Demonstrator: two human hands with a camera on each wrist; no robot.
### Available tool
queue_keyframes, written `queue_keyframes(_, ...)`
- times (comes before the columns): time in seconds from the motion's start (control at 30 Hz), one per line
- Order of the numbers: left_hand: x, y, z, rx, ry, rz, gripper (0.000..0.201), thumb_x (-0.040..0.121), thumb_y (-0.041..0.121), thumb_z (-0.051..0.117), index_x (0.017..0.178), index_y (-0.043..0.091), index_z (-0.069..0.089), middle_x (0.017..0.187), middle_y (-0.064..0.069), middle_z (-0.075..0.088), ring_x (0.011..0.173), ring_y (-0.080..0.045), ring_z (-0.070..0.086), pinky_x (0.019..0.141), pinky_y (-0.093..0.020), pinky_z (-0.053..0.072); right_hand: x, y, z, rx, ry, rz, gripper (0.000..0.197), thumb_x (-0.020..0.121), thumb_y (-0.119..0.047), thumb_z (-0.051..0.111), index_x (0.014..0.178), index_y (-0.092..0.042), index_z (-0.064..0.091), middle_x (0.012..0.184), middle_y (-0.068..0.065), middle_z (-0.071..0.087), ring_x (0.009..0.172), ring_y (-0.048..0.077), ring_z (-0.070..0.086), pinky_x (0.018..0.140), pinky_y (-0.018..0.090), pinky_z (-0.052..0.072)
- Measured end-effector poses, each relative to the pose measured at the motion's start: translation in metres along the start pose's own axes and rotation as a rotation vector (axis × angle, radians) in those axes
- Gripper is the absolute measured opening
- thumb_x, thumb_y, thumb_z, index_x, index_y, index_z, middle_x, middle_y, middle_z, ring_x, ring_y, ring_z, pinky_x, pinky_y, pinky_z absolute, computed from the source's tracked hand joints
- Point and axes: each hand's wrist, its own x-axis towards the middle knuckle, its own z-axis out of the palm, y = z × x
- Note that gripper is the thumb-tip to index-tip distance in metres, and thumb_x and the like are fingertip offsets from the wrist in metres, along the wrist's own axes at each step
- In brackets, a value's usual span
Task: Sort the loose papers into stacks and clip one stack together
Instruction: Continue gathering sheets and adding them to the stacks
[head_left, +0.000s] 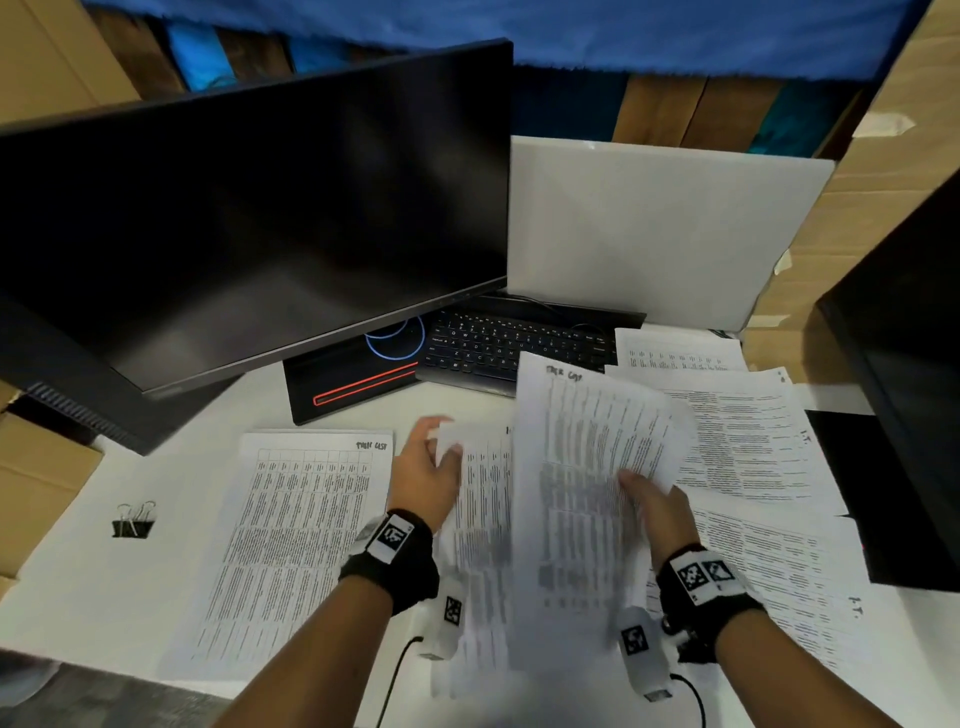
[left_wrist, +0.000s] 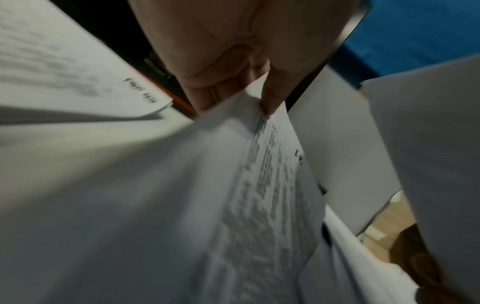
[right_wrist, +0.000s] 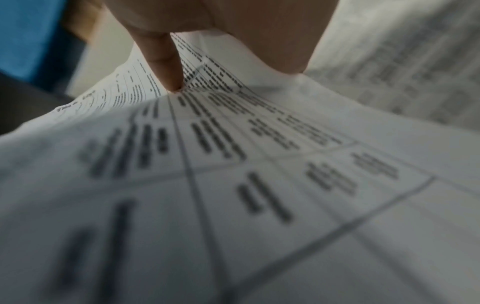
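Observation:
My left hand (head_left: 431, 462) pinches the top corner of a printed sheet (head_left: 480, 545) lifted off the desk; the pinch at the left hand (left_wrist: 257, 96) shows on that sheet (left_wrist: 272, 185) in the left wrist view. My right hand (head_left: 647, 496) grips another printed table sheet (head_left: 582, 467), held up and curled at its right edge. In the right wrist view a fingertip of the right hand (right_wrist: 168, 67) presses on this sheet (right_wrist: 233, 164). A neat stack of papers (head_left: 296, 535) lies on the left. Loose papers (head_left: 748, 441) lie spread on the right. A black binder clip (head_left: 133, 521) sits far left.
A dark monitor (head_left: 249, 218) stands at the back left, its base (head_left: 353, 379) and a black keyboard (head_left: 509, 343) behind the papers. A white board (head_left: 654, 228) leans at the back. A black object (head_left: 904, 389) borders the right side of the white desk (head_left: 104, 597).

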Motion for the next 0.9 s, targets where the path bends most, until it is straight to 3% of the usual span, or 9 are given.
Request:
queue_keyframes(0.07,0.000,0.030,-0.008,-0.105,0.088,0.083,0.035,0.093,0.011,0.057,0.120,0.032,0.049,0.094,-0.021,0.061,0.074,-0.014,0.053,0.064,-0.025,0.047,-0.006,-0.020,0.007,-0.045,-0.028,-0.090,0.015,0.086,-0.016,0.067,0.096,-0.026,0.062,0.093,-0.009,0.065,0.088,0.012,0.060,0.086,0.032,0.042)
queue_keyframes(0.17,0.004,0.067,-0.024,-0.087,0.148,0.325,0.040,0.093,0.007,0.057,0.124,0.030,0.047,0.084,0.015,0.060,0.066,0.001,0.054,0.061,-0.017,0.047,-0.009,-0.041,0.014,-0.115,-0.067,-0.183,0.013,0.084,-0.023,0.069,0.097,-0.025,0.067,0.100,-0.002,0.071,0.094,0.017,0.065,0.087,0.036,0.048)
queue_keyframes(0.23,0.008,0.093,-0.040,0.027,0.183,0.501,0.027,0.094,0.006,0.055,0.114,0.023,0.056,0.070,0.012,0.055,0.055,-0.001,0.048,0.052,-0.010,0.038,-0.015,-0.054,0.017,-0.139,-0.087,-0.211,0.017,0.083,-0.029,0.070,0.099,-0.025,0.068,0.099,-0.002,0.072,0.096,0.020,0.065,0.085,0.035,0.050)
queue_keyframes(0.33,0.018,0.116,-0.057,0.085,0.285,0.680,0.026,0.089,-0.005,0.051,0.092,0.012,0.071,0.083,0.006,0.065,0.067,0.008,0.053,0.065,-0.006,0.040,-0.023,-0.069,0.018,-0.097,-0.103,-0.239,0.010,0.087,-0.023,0.067,0.092,-0.028,0.060,0.089,-0.016,0.062,0.086,0.012,0.059,0.077,0.025,0.042)
queue_keyframes(0.47,0.025,0.128,-0.065,-0.209,0.248,0.381,0.030,0.094,0.003,0.045,0.103,0.013,0.072,0.064,0.015,0.055,0.047,0.001,0.042,0.048,-0.012,0.033,-0.030,-0.085,0.026,-0.056,-0.114,-0.271,0.013,0.085,-0.026,0.068,0.095,-0.030,0.061,0.098,-0.020,0.062,0.092,0.001,0.057,0.088,0.029,0.039)
queue_keyframes(0.57,0.016,0.136,-0.062,-0.306,0.081,0.401,0.029,0.093,0.027,0.054,0.113,0.010,0.067,0.100,0.003,0.069,0.091,-0.007,0.064,0.079,-0.018,0.049,-0.033,-0.097,0.036,-0.021,-0.147,-0.357,0.018,0.084,-0.027,0.069,0.099,-0.036,0.064,0.105,-0.021,0.067,0.101,-0.002,0.060,0.088,0.025,0.044)
queue_keyframes(0.63,0.012,0.138,-0.058,-0.324,0.020,0.419,0.038,0.087,0.037,0.062,0.113,0.009,0.064,0.111,-0.004,0.067,0.102,-0.015,0.065,0.085,-0.022,0.052,-0.035,-0.106,0.043,0.007,-0.194,-0.375,0.016,0.087,-0.024,0.067,0.095,-0.037,0.063,0.098,-0.026,0.064,0.094,-0.009,0.058,0.077,0.014,0.043)
queue_keyframes(0.77,0.010,0.140,-0.055,-0.378,0.037,0.410,0.023,0.088,0.006,0.066,0.110,0.001,0.062,0.107,-0.007,0.070,0.099,-0.016,0.068,0.083,-0.027,0.054,-0.036,-0.119,0.053,0.034,-0.226,-0.430,0.020,0.087,-0.017,0.066,0.096,-0.035,0.066,0.093,-0.026,0.068,0.090,-0.012,0.063,0.072,0.007,0.046)
queue_keyframes(0.9,0.011,0.139,-0.057,-0.503,0.034,0.413,0.030,0.085,-0.015,0.058,0.106,0.006,0.051,0.103,-0.012,0.067,0.094,-0.013,0.069,0.079,-0.022,0.054,-0.033,-0.122,0.057,0.062,-0.211,-0.441,0.024,0.085,-0.007,0.065,0.102,-0.024,0.067,0.101,-0.008,0.074,0.097,0.005,0.068,0.080,0.021,0.051)
